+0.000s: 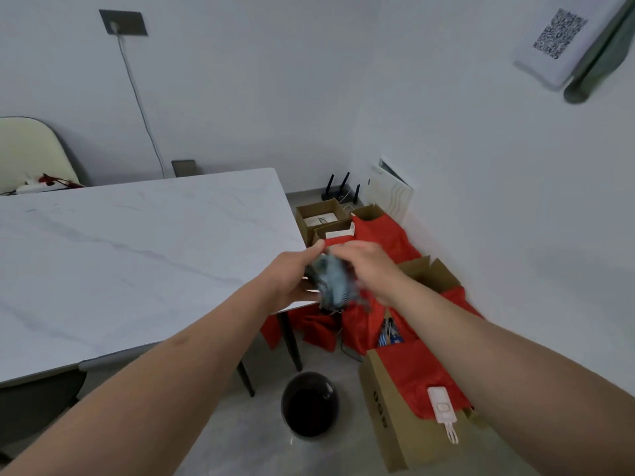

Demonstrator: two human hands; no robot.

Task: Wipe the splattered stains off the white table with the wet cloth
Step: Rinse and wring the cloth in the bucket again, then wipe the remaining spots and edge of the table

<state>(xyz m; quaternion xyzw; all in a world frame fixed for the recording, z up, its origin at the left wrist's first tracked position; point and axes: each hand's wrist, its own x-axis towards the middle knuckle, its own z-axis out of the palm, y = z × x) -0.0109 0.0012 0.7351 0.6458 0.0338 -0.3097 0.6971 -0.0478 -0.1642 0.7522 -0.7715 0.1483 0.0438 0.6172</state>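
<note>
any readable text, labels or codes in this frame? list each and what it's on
No legible words or numbers.
QR code on the white wall panel: a pattern, no readable text.
Dark marks on the cardboard box: too blurred to read.
Printed packet among the red cloth: too small to read.

dark bin (310, 404) on floor, cardboard boxes (400, 412) with red fabric (385, 235), router (341, 191), chair (32, 154)

A single head-worn wide-angle view looks forward and down from standing height, facing the room corner, with the desk (137, 255) corner near at left and the floor (261, 448) below.
</note>
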